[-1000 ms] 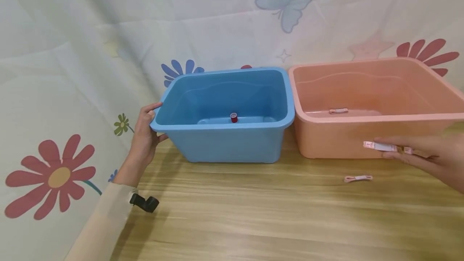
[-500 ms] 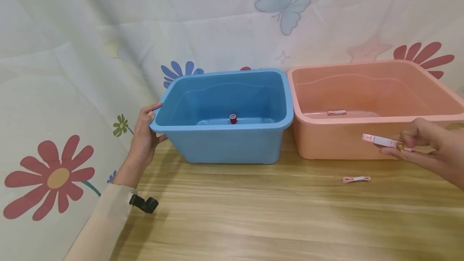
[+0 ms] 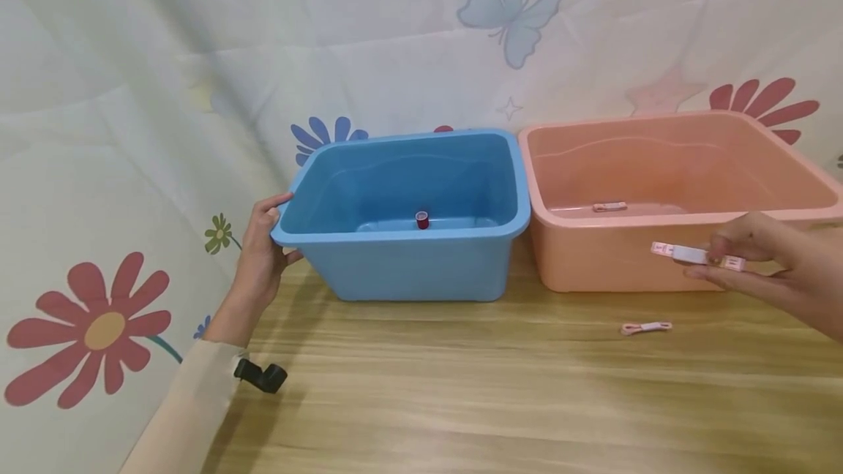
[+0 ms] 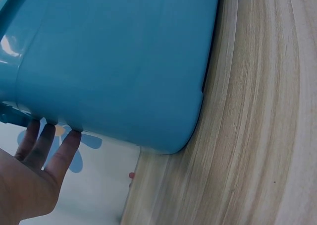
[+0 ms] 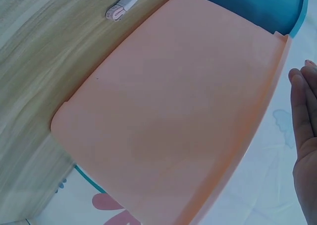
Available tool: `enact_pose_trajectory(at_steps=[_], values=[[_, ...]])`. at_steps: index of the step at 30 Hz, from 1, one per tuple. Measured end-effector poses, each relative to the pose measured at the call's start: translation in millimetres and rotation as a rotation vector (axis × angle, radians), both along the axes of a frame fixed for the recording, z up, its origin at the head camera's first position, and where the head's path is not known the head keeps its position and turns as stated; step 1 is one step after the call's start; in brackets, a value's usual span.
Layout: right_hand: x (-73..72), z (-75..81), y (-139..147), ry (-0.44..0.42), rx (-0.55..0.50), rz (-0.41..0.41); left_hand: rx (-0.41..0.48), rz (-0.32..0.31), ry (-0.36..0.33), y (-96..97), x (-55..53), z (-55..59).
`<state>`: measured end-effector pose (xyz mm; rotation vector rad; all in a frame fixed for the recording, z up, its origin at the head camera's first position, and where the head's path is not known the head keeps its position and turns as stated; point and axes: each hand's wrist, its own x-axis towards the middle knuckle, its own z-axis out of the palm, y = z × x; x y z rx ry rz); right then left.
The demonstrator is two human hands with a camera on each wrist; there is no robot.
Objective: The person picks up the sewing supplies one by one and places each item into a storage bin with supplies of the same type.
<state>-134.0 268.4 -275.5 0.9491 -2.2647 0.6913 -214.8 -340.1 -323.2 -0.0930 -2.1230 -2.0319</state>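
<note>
My left hand (image 3: pixel 260 251) grips the left rim of a blue plastic tub (image 3: pixel 408 269); in the left wrist view its fingers (image 4: pixel 62 158) touch the outer wall below the rim. My right hand (image 3: pixel 770 258) pinches a folded pink tape measure (image 3: pixel 690 254) with a white band, in front of the salmon-pink tub (image 3: pixel 619 258). A second folded tape measure (image 3: pixel 646 328) lies on the table below it. Another banded pink bundle (image 3: pixel 609 206) lies inside the pink tub. A small red cylinder (image 3: pixel 422 220) with a pale top stands in the blue tub.
Both tubs stand side by side on the wood-grain table (image 3: pixel 435 386), their rims close together or touching. Behind them hangs a white cloth (image 3: pixel 395 57) printed with flowers and a butterfly. A black wrist mount (image 3: pixel 261 375) sits on the left sleeve.
My right hand has turned slightly and moved a little left, its fingers more bent, showing more of the held tape measure. The left hand stays on the blue tub's rim. The view has shifted slightly.
</note>
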Motion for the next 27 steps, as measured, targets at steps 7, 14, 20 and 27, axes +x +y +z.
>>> enact_pose_trajectory(at_steps=[7, 14, 20, 27], values=[[-2.4, -1.4, -1.2, -0.061, -0.017, 0.041, 0.005, 0.008, -0.003, -0.2, -0.2, -0.9], [-1.6, 1.8, -1.3, -0.112, 0.040, 0.032, 0.006, 0.012, -0.004, 0.1, -0.4, -0.8], [-3.0, 8.9, -4.9, 0.042, 0.152, -0.023, 0.011, 0.009, 0.000, 0.3, -0.1, -1.0], [-2.3, 14.3, -10.6, 0.117, 0.184, -0.018, 0.017, 0.008, 0.000, -0.6, -0.2, -2.1]])
